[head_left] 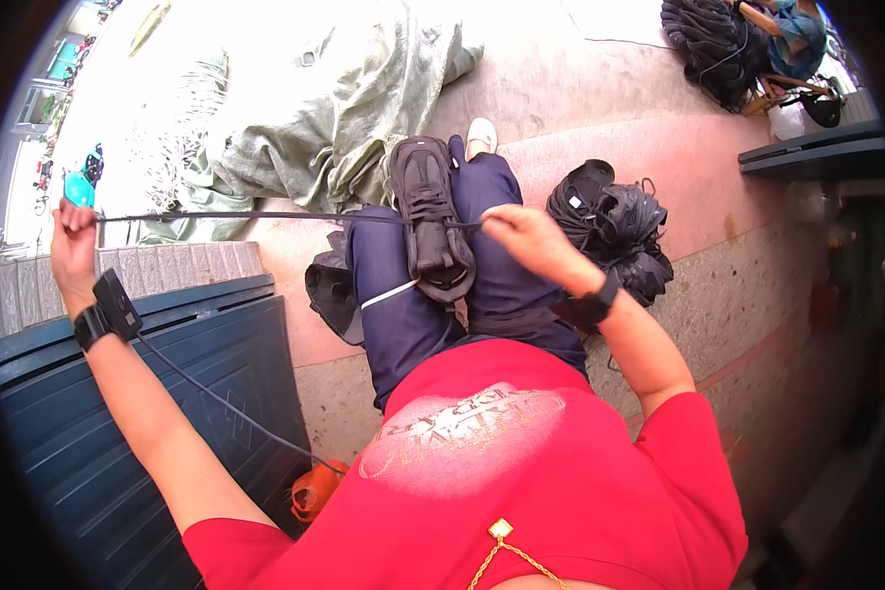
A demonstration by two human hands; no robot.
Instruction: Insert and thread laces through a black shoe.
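Observation:
A black lace-up shoe (426, 187) lies across my lap, between my thighs, with its lacing facing up. A long dark shoelace (265, 215) runs from it, stretched nearly straight out to the far left. My left hand (75, 241) is closed on that lace's outer end, arm extended. Just right of the shoe, my right hand (533, 242) pinches a short dark length of lace coming off the shoe's other side. Each wrist wears a black band; the left one carries a small dark box with a cable.
Black shoes (615, 226) are heaped by my right leg, and another dark piece (334, 290) sits by my left. A grey-green tarp (315, 128) spreads ahead. Blue metal panels (157, 383) stand at left near an orange bag (317, 490). A black bundle (718, 49) is at far right.

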